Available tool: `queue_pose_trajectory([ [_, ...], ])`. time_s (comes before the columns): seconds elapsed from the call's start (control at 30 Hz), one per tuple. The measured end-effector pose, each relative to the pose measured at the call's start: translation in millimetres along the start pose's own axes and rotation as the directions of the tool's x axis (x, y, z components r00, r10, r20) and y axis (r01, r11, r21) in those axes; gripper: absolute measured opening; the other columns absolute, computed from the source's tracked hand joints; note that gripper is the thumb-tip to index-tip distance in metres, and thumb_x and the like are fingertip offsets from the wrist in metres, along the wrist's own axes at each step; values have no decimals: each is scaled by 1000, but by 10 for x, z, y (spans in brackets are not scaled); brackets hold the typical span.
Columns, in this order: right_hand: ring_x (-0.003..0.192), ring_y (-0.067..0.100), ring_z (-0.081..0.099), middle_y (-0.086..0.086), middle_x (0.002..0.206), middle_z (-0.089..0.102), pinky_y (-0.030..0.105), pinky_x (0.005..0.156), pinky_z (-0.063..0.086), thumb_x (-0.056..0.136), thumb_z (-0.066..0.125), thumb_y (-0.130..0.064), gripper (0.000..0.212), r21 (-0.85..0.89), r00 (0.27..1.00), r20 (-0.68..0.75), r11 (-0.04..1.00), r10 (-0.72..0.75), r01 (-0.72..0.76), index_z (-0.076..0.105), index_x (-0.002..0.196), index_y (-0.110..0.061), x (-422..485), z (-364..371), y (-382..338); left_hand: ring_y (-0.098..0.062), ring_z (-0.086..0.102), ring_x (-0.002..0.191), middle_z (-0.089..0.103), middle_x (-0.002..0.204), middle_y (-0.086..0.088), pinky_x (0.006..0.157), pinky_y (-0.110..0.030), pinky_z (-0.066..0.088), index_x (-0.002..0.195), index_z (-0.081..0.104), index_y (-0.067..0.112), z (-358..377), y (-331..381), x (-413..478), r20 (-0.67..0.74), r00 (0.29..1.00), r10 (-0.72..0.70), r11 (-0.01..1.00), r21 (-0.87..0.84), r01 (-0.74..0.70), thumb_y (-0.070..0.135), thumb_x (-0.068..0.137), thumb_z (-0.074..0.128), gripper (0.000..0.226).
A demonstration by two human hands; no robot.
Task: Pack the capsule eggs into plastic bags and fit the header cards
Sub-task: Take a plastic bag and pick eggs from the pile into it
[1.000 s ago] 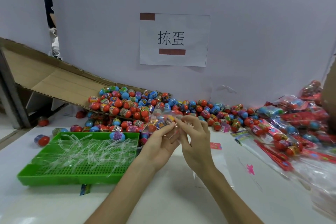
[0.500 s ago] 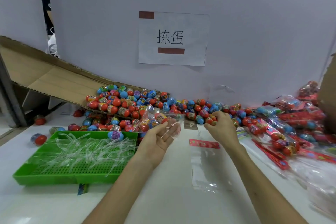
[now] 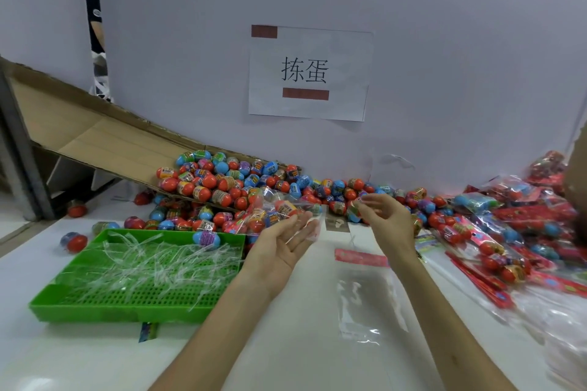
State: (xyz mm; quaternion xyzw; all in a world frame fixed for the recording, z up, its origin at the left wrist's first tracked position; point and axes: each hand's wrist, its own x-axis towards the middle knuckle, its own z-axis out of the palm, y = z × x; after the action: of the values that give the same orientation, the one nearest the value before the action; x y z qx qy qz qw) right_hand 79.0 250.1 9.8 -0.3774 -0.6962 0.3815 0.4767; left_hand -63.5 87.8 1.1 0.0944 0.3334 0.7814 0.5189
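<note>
Two hands meet above the white tabletop (image 3: 286,355) in the head view. The left hand (image 3: 286,246) lies palm up with its fingers spread almost straight, and a partly filled plastic bag (image 3: 279,211) rests across them, several eggs showing through the film. The right hand (image 3: 389,219) is curled, pinching a single capsule egg (image 3: 353,210) between thumb and fingertips, just beside the bag's clear end. Behind both hands the pile of eggs (image 3: 228,182) spills from a sloping cardboard chute (image 3: 104,140) against the wall. Below the right hand an empty bag (image 3: 365,305) lies flat on the tabletop, with a red header card (image 3: 360,257) at its far end. At the left a green tray (image 3: 127,308) holds clear plastic strips (image 3: 152,263) and one blue egg (image 3: 206,238). Packed bags (image 3: 508,232) are heaped at the right. A paper sign (image 3: 309,73) hangs on the wall.
</note>
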Motion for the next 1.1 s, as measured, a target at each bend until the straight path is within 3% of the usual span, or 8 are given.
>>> queue_pose_trajectory([
  [0.07, 91, 9, 72, -6, 99, 77, 22, 72, 59, 93, 74, -18, 14, 250, 994, 96, 968, -61, 35, 74, 106, -23, -189, 38, -149, -27, 74, 111, 73, 126, -16, 67, -29, 62, 137, 60, -5, -2, -3, 0, -3, 1000, 5, 1000, -4, -5, 11, 101, 59, 40],
  [0.17, 91, 16, 74, -2, 98, 77, 26, 75, 60, 89, 76, -9, 20, 352, 961, 209, 931, -180, 97, 73, 108, -16, -438, 107, -260, -27, 74, 108, 73, 125, -16, 68, -29, 62, 131, 65, -4, 9, -10, -23, -2, 1000, 15, 1000, 26, -15, 11, 101, 58, 34],
  [0.33, 84, 15, 72, -1, 92, 75, 32, 79, 62, 83, 83, -10, 18, 134, 947, 207, 966, -245, 221, 73, 98, -13, -600, 206, -258, -27, 75, 99, 77, 109, -18, 88, -36, 59, 89, 82, 3, 36, -61, -70, 84, 996, -6, 997, 72, 0, 7, 100, 57, 28],
  [0.5, 80, 14, 66, -3, 85, 70, 27, 72, 55, 83, 84, -12, 9, 32, 912, 72, 915, -403, 402, 76, 86, -11, -658, 273, -216, -30, 67, 113, 70, 121, -23, 95, -36, 58, 117, 70, -8, 70, -105, -124, 127, 991, -32, 987, 161, 11, 7, 101, 56, 26],
  [0.57, 87, 13, 63, -9, 91, 72, 22, 74, 49, 88, 79, -12, 8, -55, 898, 97, 898, -430, 436, 80, 93, -17, -678, 314, -177, -27, 72, 111, 72, 122, -22, 91, -34, 60, 112, 71, -7, 81, -98, -144, 153, 987, -38, 987, 161, 13, 7, 102, 55, 24],
  [0.7, 107, 8, 54, -23, 113, 67, 7, 90, 36, 95, 65, -2, 36, -131, 890, 199, 889, -409, 438, 76, 119, -26, -694, 367, -98, -24, 77, 99, 76, 109, -18, 83, -33, 64, 102, 75, -3, 71, -69, -139, 128, 992, -20, 995, 97, 8, 2, 102, 54, 21],
  [0.97, 122, 9, 43, -25, 129, 49, 42, 105, 39, 102, 44, -33, 39, -96, 863, 375, 911, -339, 400, 63, 133, -45, -742, 404, -107, -32, 69, 120, 68, 131, -24, 82, -34, 63, 128, 67, -6, 0, -63, -69, 104, 994, -39, 992, 122, 26, 11, 92, 64, 40],
  [1.1, 124, 10, 53, -23, 130, 54, 48, 103, 45, 95, 57, -47, 32, -39, 853, 350, 904, -386, 425, 72, 121, -36, -764, 375, -157, -26, 71, 114, 72, 126, -19, 83, -35, 61, 110, 78, 0, -38, -62, -36, 105, 993, -56, 990, 138, 41, 19, 89, 69, 30],
])
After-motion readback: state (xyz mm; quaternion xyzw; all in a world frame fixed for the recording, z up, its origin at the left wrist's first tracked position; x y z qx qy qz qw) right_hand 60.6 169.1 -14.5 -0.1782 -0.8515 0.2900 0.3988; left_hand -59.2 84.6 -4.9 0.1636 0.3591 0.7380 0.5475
